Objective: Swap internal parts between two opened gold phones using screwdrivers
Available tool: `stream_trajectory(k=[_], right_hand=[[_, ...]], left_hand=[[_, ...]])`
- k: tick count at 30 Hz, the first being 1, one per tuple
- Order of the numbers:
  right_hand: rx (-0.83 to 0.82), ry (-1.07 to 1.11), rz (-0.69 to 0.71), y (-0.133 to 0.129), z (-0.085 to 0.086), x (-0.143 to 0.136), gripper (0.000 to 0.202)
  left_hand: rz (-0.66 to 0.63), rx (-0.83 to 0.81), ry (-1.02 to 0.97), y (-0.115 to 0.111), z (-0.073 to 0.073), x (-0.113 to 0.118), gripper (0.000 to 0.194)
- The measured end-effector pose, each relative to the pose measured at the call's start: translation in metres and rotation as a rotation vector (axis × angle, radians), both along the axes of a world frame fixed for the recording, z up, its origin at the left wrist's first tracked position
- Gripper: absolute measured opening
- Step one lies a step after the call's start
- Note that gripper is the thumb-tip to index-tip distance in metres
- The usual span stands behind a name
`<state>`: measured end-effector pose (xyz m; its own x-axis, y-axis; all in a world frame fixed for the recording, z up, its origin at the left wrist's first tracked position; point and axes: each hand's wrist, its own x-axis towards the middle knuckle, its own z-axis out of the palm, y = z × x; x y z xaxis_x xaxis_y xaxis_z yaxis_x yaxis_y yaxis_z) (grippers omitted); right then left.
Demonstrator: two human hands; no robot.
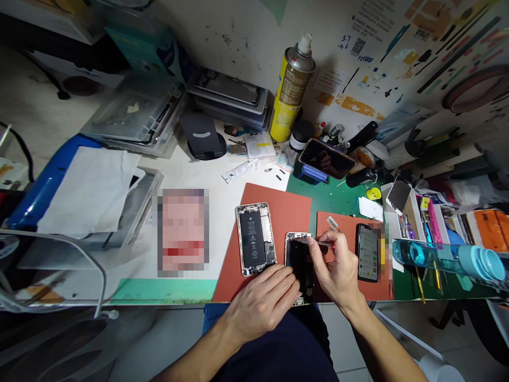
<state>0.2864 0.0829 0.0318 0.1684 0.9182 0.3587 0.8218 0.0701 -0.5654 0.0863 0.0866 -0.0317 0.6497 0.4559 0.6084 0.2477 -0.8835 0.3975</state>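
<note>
An opened phone (304,265) with a dark interior and a light metal rim lies at the front edge of the red-brown mat. My left hand (264,302) lies across its lower left side, fingers together and curled over the edge; the thumb is hidden. In my right hand (336,265) a slim tool (324,243) with a metal shaft and a red end is pinched, its tip at the top of this phone. Just left lies a second opened phone (254,239), its black battery and silver frame exposed.
Right of my right hand lies a phone with a lit screen (368,252), then a blue bottle (449,257). Behind stand a phone on a blue stand (328,159) and a yellow spray can (292,87). A blurred-out item (183,231) lies left on the table.
</note>
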Motion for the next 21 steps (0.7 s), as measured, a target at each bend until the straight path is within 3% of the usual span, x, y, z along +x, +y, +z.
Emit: stream_trajectory(k=[5, 10, 15, 21], right_hand=[[0.037, -0.043, 0.035, 0.0, -0.001, -0.001, 0.013], [0.036, -0.121, 0.171, 0.0, 0.001, -0.001, 0.014], [-0.037, -0.177, 0.31, 0.002, 0.01, -0.002, 0.022], [-0.12, -0.19, 0.369, 0.01, 0.023, 0.0, 0.026]], left_hand=[[-0.001, -0.01, 0.0, 0.0, 0.0, 0.001, 0.018], [-0.001, -0.008, 0.009, -0.001, 0.0, 0.0, 0.013], [-0.033, -0.031, 0.012, 0.0, -0.001, -0.002, 0.016], [-0.048, -0.053, 0.012, 0.0, -0.003, -0.001, 0.018]])
